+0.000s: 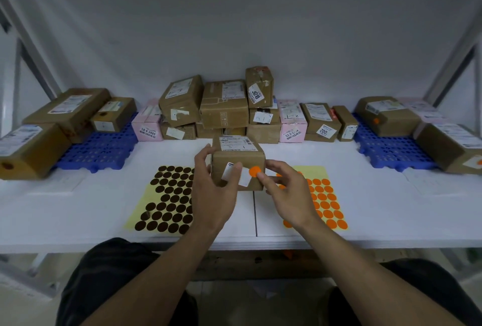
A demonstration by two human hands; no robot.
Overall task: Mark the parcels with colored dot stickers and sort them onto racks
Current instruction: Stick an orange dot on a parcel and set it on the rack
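A small brown cardboard parcel (238,158) with a white label on top stands at the table's middle. My left hand (215,190) grips its left side, thumb across the front face. An orange dot sticker (254,171) sits on that front face, and the forefinger of my right hand (287,195) touches the dot's lower right edge. A sheet of brown dot stickers (167,199) lies left of my hands. My right hand partly covers a sheet of orange dot stickers (326,203) on the right.
A pile of brown and pink parcels (227,109) fills the back of the white table (78,211). A blue rack (101,145) at the left carries brown-dotted parcels. Another blue rack (391,150) at the right carries orange-dotted ones. Metal shelf posts rise at both sides.
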